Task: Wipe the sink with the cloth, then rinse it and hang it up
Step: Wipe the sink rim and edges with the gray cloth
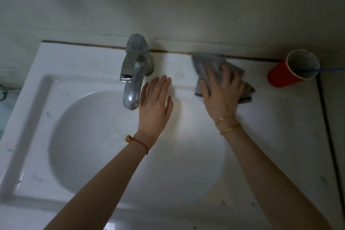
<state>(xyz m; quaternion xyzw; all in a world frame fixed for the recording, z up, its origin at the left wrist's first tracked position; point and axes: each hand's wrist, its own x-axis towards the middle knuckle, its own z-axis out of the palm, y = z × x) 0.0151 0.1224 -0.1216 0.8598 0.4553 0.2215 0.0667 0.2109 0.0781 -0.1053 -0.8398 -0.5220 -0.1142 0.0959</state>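
Observation:
A white sink (61, 65) with an oval basin fills the view, and a chrome tap (133, 73) stands at its back middle. A grey cloth (209, 63) lies on the sink's back ledge to the right of the tap. My right hand (221, 92) presses down on the cloth with spread, straight fingers. My left hand (155, 102) hovers flat and open just right of the tap spout, above the basin's back rim, holding nothing.
A red cup (280, 78) with a white inside lies tipped on the ledge at the far right, with a blue stick (324, 69) poking out of it. The pale wall rises behind the sink. A dark gap runs down the sink's right edge.

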